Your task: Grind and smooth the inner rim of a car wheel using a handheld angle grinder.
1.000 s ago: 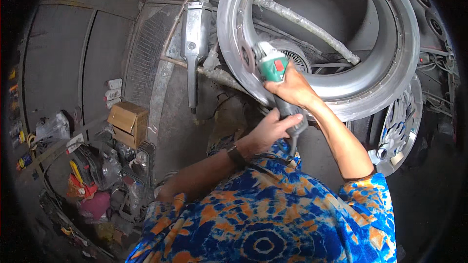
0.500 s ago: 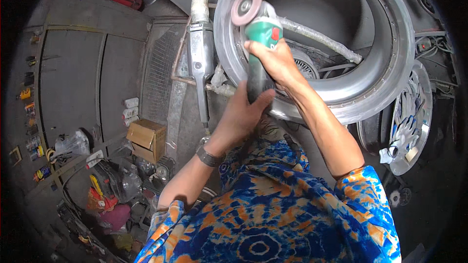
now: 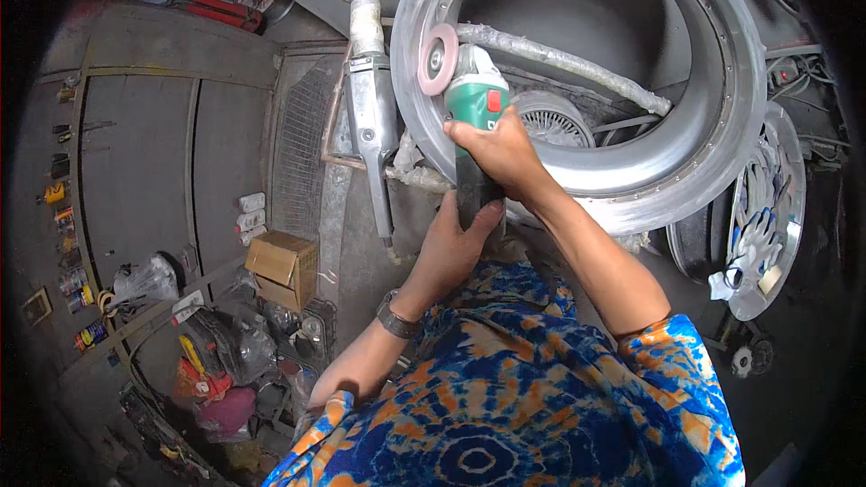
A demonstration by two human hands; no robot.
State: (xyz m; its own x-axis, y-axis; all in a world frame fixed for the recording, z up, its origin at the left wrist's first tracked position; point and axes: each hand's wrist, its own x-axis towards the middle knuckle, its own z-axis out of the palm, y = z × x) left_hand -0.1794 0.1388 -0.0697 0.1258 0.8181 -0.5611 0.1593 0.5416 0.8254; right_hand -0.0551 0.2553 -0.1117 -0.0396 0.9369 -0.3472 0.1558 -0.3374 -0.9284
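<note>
Left grip point(image 3: 454, 236): closed around the black rear body of the angle grinder point(image 3: 474, 106)
Right grip point(image 3: 505, 155): closed around the same tool farther forward, just beside its red piece point(image 3: 493, 101), with thumb laid across the green housing
Angle grinder: held in front of the left side of the wheel barrel point(image 3: 649, 203), head pointing away from the body
Pink grinding disc point(image 3: 438, 59): mounted at the left of the head, overlapping the barrel's flange in this view; touching or apart, spinning or stopped, not possible to judge
Wheel barrel: ring-shaped, bare metal, with a wrapped bar point(image 3: 577, 63) visible through its opening
Flange risk: could snag the disc and throw the tool back; likely cause, too steep angle or loosened hold
Skin risk: could be scraped or burned; likely cause, bare fingers near the disc, without visible guard
Metal risk: could become gouged; likely cause, pressing too long on one spot
Gloves point(image 3: 754, 248): lying at right, well apart from both hands
</note>
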